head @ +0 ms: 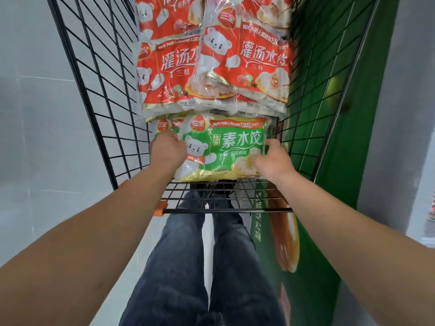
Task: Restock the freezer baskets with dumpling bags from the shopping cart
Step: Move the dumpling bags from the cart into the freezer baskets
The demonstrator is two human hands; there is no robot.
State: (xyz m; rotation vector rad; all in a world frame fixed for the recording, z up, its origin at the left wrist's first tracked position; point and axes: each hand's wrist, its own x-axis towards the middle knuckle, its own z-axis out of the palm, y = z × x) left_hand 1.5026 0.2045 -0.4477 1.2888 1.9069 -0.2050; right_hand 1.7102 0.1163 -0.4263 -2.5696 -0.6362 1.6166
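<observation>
A green dumpling bag (223, 147) lies at the near end of the black wire shopping cart (98, 95). My left hand (167, 151) grips the bag's left edge. My right hand (273, 161) grips its right edge, fingers curled over the plastic. Several red dumpling bags (211, 62) are stacked farther in, filling the cart's middle and far end. Another bag (162, 125) peeks out beneath the green one at the left.
A green freezer wall (329, 208) with a printed picture stands close to the right of the cart. Grey floor (35, 137) lies to the left. My legs in dark jeans (200, 255) stand behind the cart's rear edge with its orange clips (158, 211).
</observation>
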